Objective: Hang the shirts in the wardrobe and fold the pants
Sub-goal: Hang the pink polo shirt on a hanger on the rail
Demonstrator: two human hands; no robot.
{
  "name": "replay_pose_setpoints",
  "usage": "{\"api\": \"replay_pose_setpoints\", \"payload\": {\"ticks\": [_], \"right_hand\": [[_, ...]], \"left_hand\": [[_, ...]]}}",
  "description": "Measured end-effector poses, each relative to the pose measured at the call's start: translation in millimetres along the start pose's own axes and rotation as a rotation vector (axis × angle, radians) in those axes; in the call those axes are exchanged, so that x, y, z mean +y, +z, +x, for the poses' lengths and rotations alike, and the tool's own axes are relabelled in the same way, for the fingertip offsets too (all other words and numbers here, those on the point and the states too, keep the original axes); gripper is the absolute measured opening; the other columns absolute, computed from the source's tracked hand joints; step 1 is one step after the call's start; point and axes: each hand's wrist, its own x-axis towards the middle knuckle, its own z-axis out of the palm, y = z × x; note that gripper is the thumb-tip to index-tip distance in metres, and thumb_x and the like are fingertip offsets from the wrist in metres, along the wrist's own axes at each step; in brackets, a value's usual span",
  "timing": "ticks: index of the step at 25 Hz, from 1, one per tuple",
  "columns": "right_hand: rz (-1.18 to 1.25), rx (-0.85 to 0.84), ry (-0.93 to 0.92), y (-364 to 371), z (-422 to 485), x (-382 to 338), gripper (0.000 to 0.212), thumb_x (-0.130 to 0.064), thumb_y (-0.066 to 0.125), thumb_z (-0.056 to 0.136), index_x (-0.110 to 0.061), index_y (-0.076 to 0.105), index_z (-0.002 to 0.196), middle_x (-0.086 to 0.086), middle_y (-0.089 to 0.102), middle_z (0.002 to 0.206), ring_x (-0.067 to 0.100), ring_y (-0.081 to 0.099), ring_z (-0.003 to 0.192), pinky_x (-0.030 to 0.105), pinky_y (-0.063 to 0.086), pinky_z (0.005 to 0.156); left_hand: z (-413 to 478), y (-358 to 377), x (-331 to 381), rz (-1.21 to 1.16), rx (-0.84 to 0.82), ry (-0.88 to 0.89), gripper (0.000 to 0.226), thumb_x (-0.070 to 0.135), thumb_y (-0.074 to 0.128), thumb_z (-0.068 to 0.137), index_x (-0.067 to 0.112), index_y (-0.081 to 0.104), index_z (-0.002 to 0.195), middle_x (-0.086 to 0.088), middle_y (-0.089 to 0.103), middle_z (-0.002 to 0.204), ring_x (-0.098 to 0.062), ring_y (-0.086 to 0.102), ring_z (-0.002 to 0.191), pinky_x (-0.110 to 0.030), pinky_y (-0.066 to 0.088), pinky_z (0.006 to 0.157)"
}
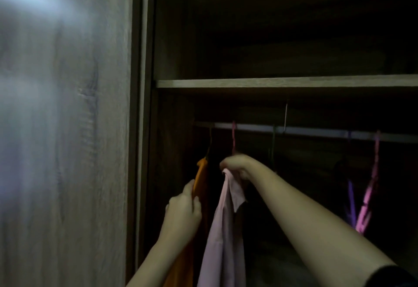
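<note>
Pink shirt [222,230] hangs under the rail [316,132] in a dim wooden wardrobe [271,83], orange shirt [201,182] just left. Right hand [237,165] grips its top end, left hand [183,212] pinches the orange one.

The bottom edge cuts off the orange shirt [201,187] and the pink shirt [222,241]. The right hand [236,165] hides the lower part of the pink hanger [233,137]. The space above the shelf [271,82] is too dark to read. Glare blurs the door [67,128]. A dark shape [341,166] beside the purple hanger [351,196] cannot be made out.

Bare forearms, a dark sleeve [393,276] (short) on the right arm.
</note>
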Motion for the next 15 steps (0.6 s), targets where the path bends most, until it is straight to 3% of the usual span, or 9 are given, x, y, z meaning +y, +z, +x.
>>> {"api": "replay_pose_setpoints", "payload": {"ticks": [2, 4, 6, 8, 11, 15], "right_hand": [[-0.037, -0.002, -0.022, 0, 0, -2, 0.005, -0.013, 0.054, 0.089, -0.012, 0.059, 0.088, 0.010, 0.058, 0.090, 0.021, 0.057, 0.078, 0.030, 0.049, 0.067], [-0.105, 0.010, -0.042, -4, -5, -5, 0.021, -0.015, 0.055, 0.088, -0.008, 0.060, 0.107, 0.013, 0.061, 0.108, 0.025, 0.060, 0.096, 0.035, 0.052, 0.083], [-0.154, 0.102, -0.125, -5, -18, -8, 0.024, -0.019, 0.058, 0.087, -0.010, 0.059, 0.110, 0.013, 0.063, 0.111, 0.024, 0.062, 0.097, 0.035, 0.053, 0.086], [-0.144, 0.274, -0.252, 3, -43, -11, 0.031, -0.022, 0.061, 0.086, -0.013, 0.056, 0.115, 0.010, 0.061, 0.114, 0.022, 0.060, 0.101, 0.036, 0.052, 0.088], [0.004, 0.403, -0.546, 31, -88, -6, 0.047, -0.015, 0.062, 0.085, -0.017, 0.047, 0.130, 0.001, 0.054, 0.123, 0.014, 0.051, 0.116, 0.035, 0.047, 0.099], [0.032, 0.386, -0.798, 95, -145, 16, 0.029, -0.010, 0.059, 0.086, -0.018, 0.058, 0.113, -0.005, 0.061, 0.104, 0.001, 0.057, 0.101, 0.014, 0.045, 0.089]], "left_hand": [[-1, -1, -5, 0.009, -0.015, 0.013, 0.050, 0.020, 0.046, 0.097, 0.025, 0.030, 0.143, 0.004, 0.062, 0.073, -0.005, 0.060, 0.052, -0.013, 0.047, 0.047], [-2, -4, -7, 0.032, -0.036, 0.029, 0.054, 0.024, 0.047, 0.097, 0.023, 0.025, 0.146, 0.004, 0.065, 0.088, -0.003, 0.063, 0.062, -0.012, 0.050, 0.055], [-7, -7, -7, 0.099, -0.027, 0.075, 0.061, 0.031, 0.049, 0.096, 0.020, 0.020, 0.148, 0.000, 0.058, 0.126, -0.005, 0.063, 0.101, -0.015, 0.049, 0.085], [-16, -17, -5, 0.101, 0.017, 0.137, 0.063, 0.032, 0.050, 0.095, 0.019, 0.020, 0.148, 0.002, 0.040, 0.146, -0.009, 0.044, 0.129, -0.017, 0.031, 0.103], [-39, -39, -11, 0.036, 0.094, 0.208, 0.058, 0.027, 0.051, 0.095, 0.019, 0.027, 0.146, 0.004, 0.041, 0.145, -0.006, 0.039, 0.131, -0.013, 0.023, 0.102], [-86, -82, -49, -0.004, 0.139, 0.284, 0.046, 0.024, 0.053, 0.092, 0.014, 0.046, 0.136, 0.000, 0.058, 0.129, -0.003, 0.052, 0.114, -0.017, 0.040, 0.097]]}}
